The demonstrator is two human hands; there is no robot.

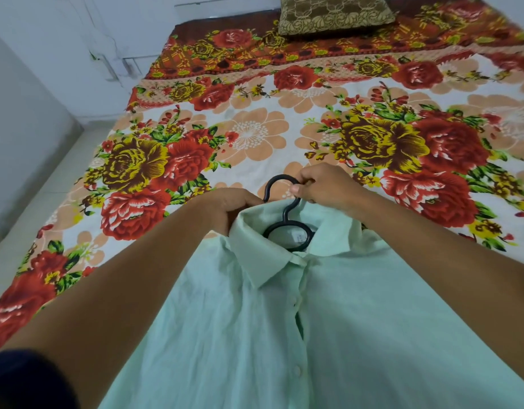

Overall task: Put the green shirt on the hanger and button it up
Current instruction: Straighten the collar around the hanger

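On floral bedsheet [255,137], hands pinch curved black hanger [280,184] and crinkled green shirt [284,335].

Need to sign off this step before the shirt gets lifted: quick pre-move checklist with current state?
1. Black hanger inside the green shirt, hook out through the collar: ok.
2. Right hand gripping the hook: ok.
3. Left hand holding the collar on the left side: ok.
4. Front placket buttoned: closed along the visible stretch; the top collar button cannot tell.
5. Hanger arms seated in both shoulders: cannot tell, covered by fabric.
6. Shirt lying flat on the floral bedsheet, nothing on top of it: ok.
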